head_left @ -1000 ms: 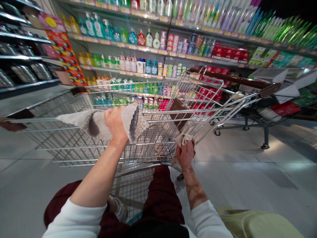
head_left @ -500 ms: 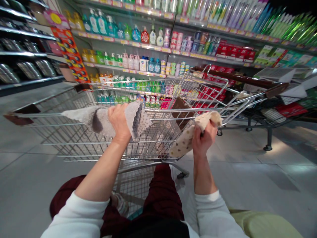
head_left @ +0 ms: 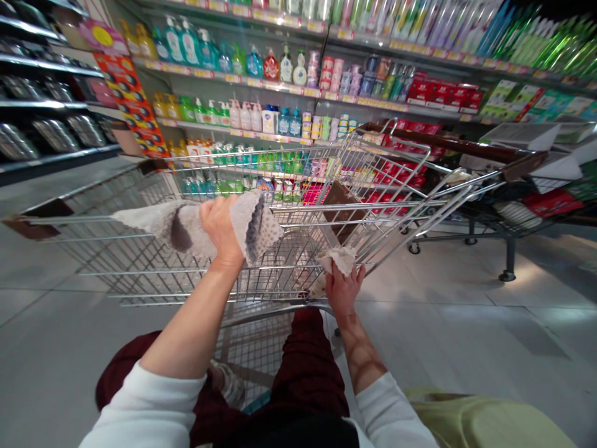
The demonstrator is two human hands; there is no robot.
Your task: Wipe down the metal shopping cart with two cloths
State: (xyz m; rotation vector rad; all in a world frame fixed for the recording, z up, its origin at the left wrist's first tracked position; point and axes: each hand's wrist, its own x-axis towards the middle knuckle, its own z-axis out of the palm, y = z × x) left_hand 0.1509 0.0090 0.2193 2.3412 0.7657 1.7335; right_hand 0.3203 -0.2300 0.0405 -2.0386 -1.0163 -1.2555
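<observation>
My left hand (head_left: 222,229) is closed around the top rail of a wire shopping cart (head_left: 153,275), with a grey cloth (head_left: 259,225) bunched under its fingers. The grey cloth drapes along the rail to the left, and its scalloped edge hangs out on the right. Lower down, my right hand (head_left: 344,287) presses a cream spotted cloth (head_left: 339,259) against the cart's side wires near the bottom corner. Its fingers are bent over the cloth, and part of the cloth is hidden behind the hand. A brown panel (head_left: 344,211) sits inside the cart beyond it.
Shelves of pump bottles (head_left: 242,115) stand behind the cart. A second cart (head_left: 508,242) loaded with boxes and papers is at the right. Metal pots (head_left: 56,134) line the left shelves. Pale green fabric (head_left: 476,423) lies at the lower right.
My right hand has moved down and left with the cream cloth, from the cart's upper side wires to its lower corner. My left hand stays on the rail.
</observation>
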